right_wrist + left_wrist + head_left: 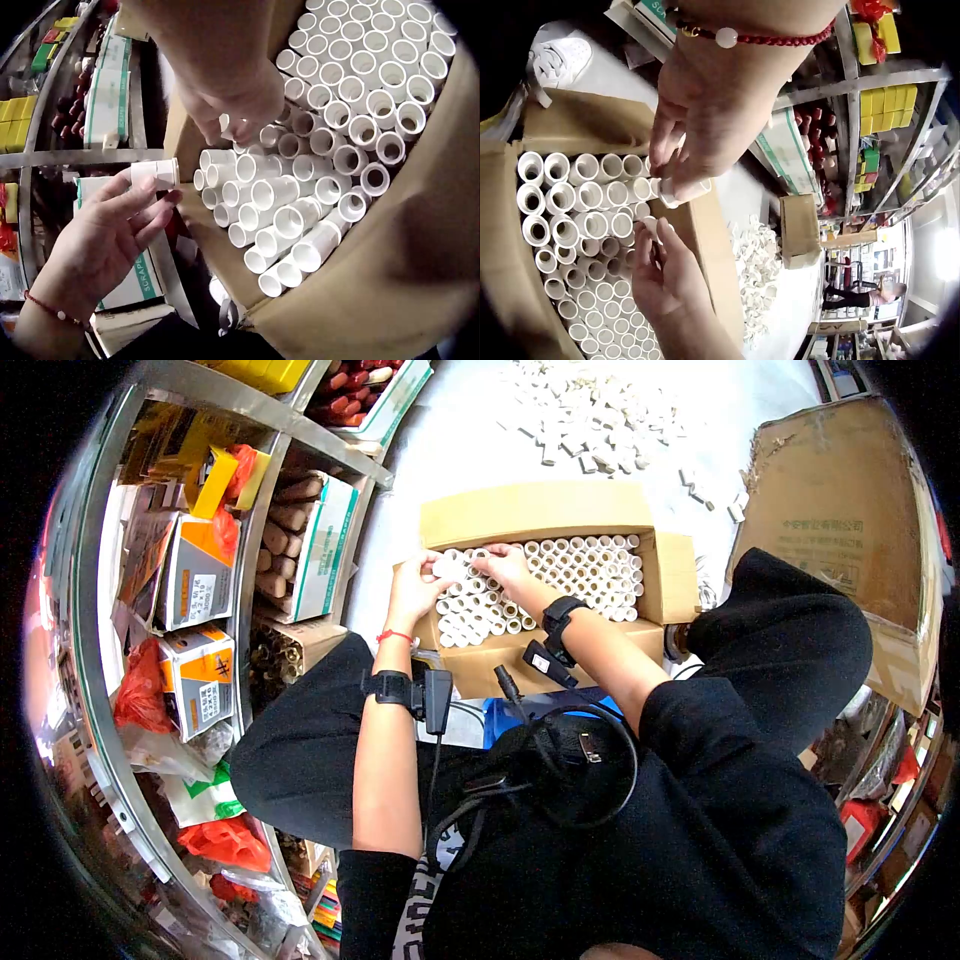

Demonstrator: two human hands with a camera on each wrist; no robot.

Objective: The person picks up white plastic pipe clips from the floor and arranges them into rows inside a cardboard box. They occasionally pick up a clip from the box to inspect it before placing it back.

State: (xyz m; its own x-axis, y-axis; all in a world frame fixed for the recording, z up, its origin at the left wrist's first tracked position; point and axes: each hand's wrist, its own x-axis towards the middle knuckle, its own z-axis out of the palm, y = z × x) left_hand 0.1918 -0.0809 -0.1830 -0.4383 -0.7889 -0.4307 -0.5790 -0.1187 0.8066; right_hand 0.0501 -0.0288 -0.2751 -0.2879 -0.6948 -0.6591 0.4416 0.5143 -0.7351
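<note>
My left hand (417,586) is at the left end of an open cardboard box (535,513). Between thumb and fingers it pinches a short white plastic tube (154,174) with a flanged end, held over the box's edge. The right hand (508,568) reaches down inside the box, fingertips pinching at the end of another white tube (652,225). Rows of white tubes (585,575) fill the box, mostly standing with their round openings up. Nearer the left end, several tubes (274,193) lean over at a slant.
Loose white pieces (590,420) lie scattered on the pale surface beyond the box. Metal shelving (265,480) with packaged goods stands on the left. To the right is a large cardboard carton (830,500). A person (874,298) appears far off in the left wrist view.
</note>
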